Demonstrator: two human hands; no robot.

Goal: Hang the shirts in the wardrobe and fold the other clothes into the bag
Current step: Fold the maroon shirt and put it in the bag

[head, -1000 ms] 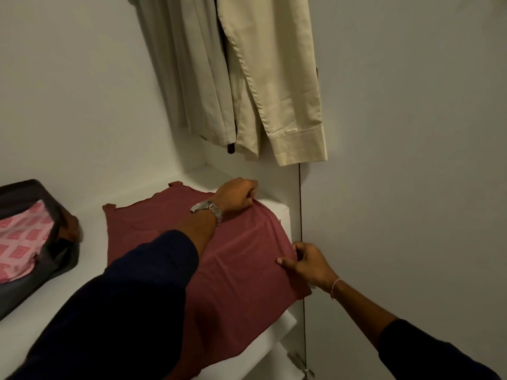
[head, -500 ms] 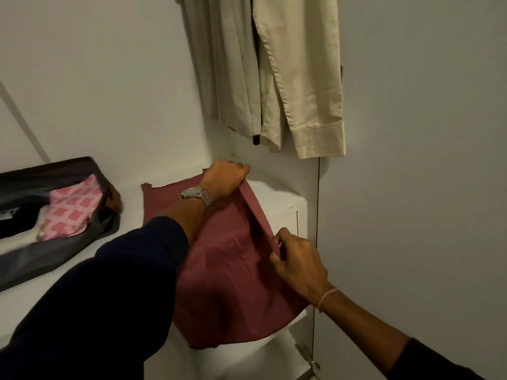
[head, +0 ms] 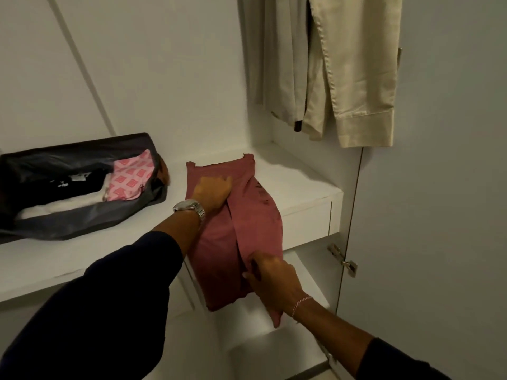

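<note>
While the garment (head: 241, 231) lay on the shelf (head: 301, 185), the step in hand was judged to be the lengthwise fold: the right-hand panel lay folded over toward the centre, forming a long seam from 12 o'clock to 6 o'clock. The garment sat at the middle of the view, its near end overhanging the shelf edge toward 6 o'clock.

The left hand (head: 212, 192) rested on the far part of the garment, at about 12 o'clock on the cloth, fingers extended and pressed flat on the fabric, pinching nothing. The right hand (head: 274, 281) was at 6 o'clock on the cloth, at the seam. Its fingers were curled against the folded edge; whether they pinched the edge or only pressed it could not be told.

The bag (head: 82, 187) stood open on the same shelf at 9 o'clock from the garment, well apart from it. Folded items lay inside, among them a pink patterned piece (head: 129, 179). Two pale shirts (head: 343, 64) hung at 1 o'clock, above the shelf.

Procedure remaining, as judged:
1. Flatten the seam with both hands.
2. Fold the overhanging end up toward 12 o'clock, so the garment would fit the bag.
3. Transfer it toward 9 o'clock into the bag.

Step 2 called for an even grip on both near corners; the hanging end could otherwise slip off the shelf.
</note>
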